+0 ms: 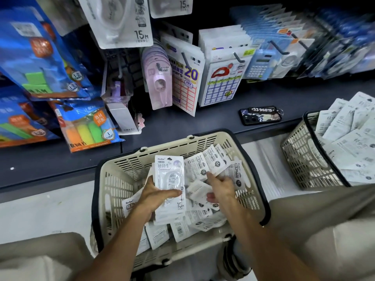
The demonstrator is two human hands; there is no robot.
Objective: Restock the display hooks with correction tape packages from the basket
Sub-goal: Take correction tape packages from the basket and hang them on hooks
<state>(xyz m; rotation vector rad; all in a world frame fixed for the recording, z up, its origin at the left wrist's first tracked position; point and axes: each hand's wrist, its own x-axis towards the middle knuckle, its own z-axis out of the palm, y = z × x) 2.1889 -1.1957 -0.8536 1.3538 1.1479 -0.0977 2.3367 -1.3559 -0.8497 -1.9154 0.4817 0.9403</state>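
Over the basket (113, 171) at lower centre, the left hand (156, 197) grips a stack of correction tape packages (170, 185) while the right hand (220, 188) pinches another package (214, 161).

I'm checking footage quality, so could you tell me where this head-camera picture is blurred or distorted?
Head view: sharp at the centre, the held correction tape package readable; hanging packs at the upper right and blue packs at far left smear; wide-angle bending tilts the shelf edge.
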